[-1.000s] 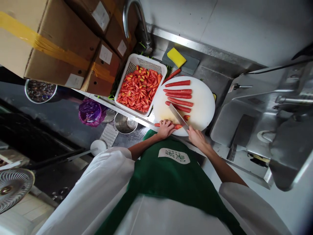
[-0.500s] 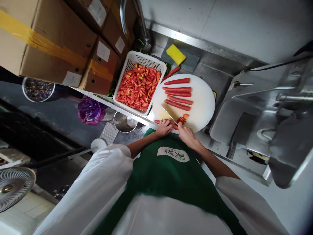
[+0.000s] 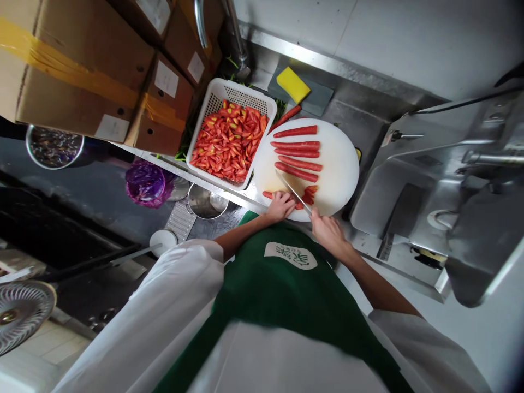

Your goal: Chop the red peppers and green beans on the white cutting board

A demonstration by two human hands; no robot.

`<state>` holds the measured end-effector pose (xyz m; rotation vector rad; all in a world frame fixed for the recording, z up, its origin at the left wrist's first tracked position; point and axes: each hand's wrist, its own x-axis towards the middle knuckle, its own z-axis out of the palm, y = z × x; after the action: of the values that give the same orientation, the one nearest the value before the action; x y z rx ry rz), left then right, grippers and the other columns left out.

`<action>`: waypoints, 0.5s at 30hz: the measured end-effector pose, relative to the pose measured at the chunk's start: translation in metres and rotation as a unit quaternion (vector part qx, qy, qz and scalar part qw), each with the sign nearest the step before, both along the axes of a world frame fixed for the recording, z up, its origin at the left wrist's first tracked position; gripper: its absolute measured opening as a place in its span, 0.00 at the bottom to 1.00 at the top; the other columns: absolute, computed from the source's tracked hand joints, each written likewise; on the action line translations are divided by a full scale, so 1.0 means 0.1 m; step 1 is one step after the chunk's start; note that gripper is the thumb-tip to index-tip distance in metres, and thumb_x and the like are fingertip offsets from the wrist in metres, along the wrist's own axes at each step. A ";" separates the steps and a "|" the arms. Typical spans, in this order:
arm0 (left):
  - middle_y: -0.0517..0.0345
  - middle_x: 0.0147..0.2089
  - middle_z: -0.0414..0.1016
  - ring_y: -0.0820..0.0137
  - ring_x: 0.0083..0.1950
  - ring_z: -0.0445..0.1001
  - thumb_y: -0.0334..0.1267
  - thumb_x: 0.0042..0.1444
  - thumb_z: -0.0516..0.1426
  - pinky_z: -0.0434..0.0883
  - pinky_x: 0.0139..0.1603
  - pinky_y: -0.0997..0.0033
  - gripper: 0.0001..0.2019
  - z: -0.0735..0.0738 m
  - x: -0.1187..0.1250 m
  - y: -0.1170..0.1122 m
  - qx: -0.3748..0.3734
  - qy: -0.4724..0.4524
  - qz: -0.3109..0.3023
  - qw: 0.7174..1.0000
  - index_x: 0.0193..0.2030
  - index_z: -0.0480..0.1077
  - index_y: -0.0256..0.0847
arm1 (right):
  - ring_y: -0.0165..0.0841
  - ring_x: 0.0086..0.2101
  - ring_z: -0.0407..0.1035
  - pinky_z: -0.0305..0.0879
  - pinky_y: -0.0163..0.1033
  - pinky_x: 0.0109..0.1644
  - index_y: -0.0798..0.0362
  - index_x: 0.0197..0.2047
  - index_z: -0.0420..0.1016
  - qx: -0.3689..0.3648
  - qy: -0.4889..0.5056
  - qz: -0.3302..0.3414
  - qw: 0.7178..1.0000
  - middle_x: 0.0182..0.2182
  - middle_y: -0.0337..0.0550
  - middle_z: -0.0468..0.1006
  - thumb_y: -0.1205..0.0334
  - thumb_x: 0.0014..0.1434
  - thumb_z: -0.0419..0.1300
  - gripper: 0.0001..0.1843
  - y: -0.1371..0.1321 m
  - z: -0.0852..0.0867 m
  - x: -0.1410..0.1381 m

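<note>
On the round white cutting board (image 3: 339, 169), my left hand (image 3: 280, 206) is closed over a carrot, whose end (image 3: 267, 194) sticks out to the left. My right hand (image 3: 327, 232) grips a knife (image 3: 292, 190) by its handle, the blade slanting up and left beside my left fingers. Cut carrot slices (image 3: 310, 195) lie just beyond the blade. Several long carrot pieces (image 3: 296, 171) lie side by side higher on the board. Left of it, a white perforated basket (image 3: 216, 88) holds a heap of chopped carrot (image 3: 231, 142).
A yellow sponge (image 3: 293, 85) lies on a grey slab (image 3: 321, 102) behind the board. Cardboard boxes (image 3: 82, 82) are stacked at left, near a faucet (image 3: 243, 68). Metal equipment (image 3: 376, 202) stands at right. A steel pot (image 3: 207, 202) sits below the counter edge.
My right hand and the knife have shifted right and slightly down. The cut slices now lie more spread out beside the blade. My left hand has moved slightly right on the carrot.
</note>
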<state>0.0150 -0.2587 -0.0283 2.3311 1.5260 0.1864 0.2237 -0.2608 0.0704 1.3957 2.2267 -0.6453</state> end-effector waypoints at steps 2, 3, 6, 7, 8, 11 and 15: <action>0.46 0.46 0.69 0.57 0.49 0.62 0.46 0.71 0.45 0.60 0.50 0.53 0.20 -0.04 0.01 -0.03 -0.005 0.003 -0.009 1.000 0.46 0.76 0.41 | 0.45 0.42 0.77 0.65 0.41 0.46 0.63 0.64 0.56 -0.005 0.012 0.000 1.000 0.39 0.59 0.80 0.68 0.70 0.44 0.20 0.03 -0.05 -0.10; 0.46 0.46 0.70 0.57 0.49 0.62 0.46 0.71 0.44 0.60 0.50 0.53 0.20 -0.06 0.00 -0.04 -0.003 0.001 -0.014 1.000 0.46 0.76 0.41 | 0.45 0.43 0.77 0.65 0.40 0.46 0.63 0.63 0.56 -0.007 0.022 -0.004 1.000 0.40 0.59 0.80 0.68 0.70 0.44 0.19 0.07 -0.09 -0.16; 0.47 0.47 0.70 0.58 0.48 0.62 0.45 0.71 0.44 0.60 0.51 0.53 0.20 -0.11 -0.05 -0.09 0.005 -0.010 -0.029 1.000 0.49 0.76 0.41 | 0.44 0.43 0.77 0.65 0.40 0.45 0.62 0.58 0.60 -0.009 0.040 -0.027 0.999 0.40 0.59 0.80 0.66 0.72 0.42 0.16 0.20 -0.20 -0.25; 0.47 0.48 0.70 0.58 0.49 0.62 0.45 0.71 0.44 0.60 0.51 0.53 0.20 -0.11 -0.06 -0.11 0.007 -0.013 -0.033 0.999 0.51 0.75 0.41 | 0.44 0.42 0.77 0.65 0.40 0.45 0.62 0.58 0.60 -0.008 0.040 -0.029 0.999 0.40 0.59 0.80 0.64 0.73 0.41 0.16 0.23 -0.21 -0.25; 0.46 0.48 0.70 0.57 0.50 0.62 0.46 0.71 0.45 0.60 0.52 0.53 0.20 -0.11 -0.08 -0.13 0.007 -0.015 -0.035 0.999 0.52 0.75 0.42 | 0.44 0.42 0.77 0.65 0.40 0.45 0.62 0.58 0.60 -0.007 0.035 -0.026 0.999 0.40 0.59 0.80 0.63 0.73 0.40 0.17 0.23 -0.20 -0.23; 0.45 0.50 0.70 0.54 0.54 0.62 0.46 0.70 0.45 0.60 0.52 0.51 0.20 -0.12 -0.09 -0.17 -0.001 -0.015 -0.040 0.999 0.54 0.75 0.43 | 0.44 0.41 0.77 0.65 0.41 0.45 0.62 0.62 0.57 -0.005 0.026 -0.003 1.000 0.38 0.58 0.80 0.62 0.73 0.41 0.19 0.17 -0.12 -0.16; 0.44 0.49 0.71 0.55 0.51 0.63 0.45 0.70 0.45 0.61 0.51 0.49 0.20 -0.14 -0.10 -0.20 -0.026 -0.013 -0.054 0.998 0.55 0.75 0.44 | 0.43 0.42 0.76 0.65 0.40 0.45 0.63 0.63 0.56 -0.019 0.039 -0.001 0.999 0.40 0.58 0.79 0.64 0.73 0.42 0.19 0.08 -0.13 -0.25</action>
<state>0.0052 -0.2783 -0.0420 2.3533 1.3730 0.1470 0.1984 -0.2531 0.0574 1.3774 2.2604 -0.7514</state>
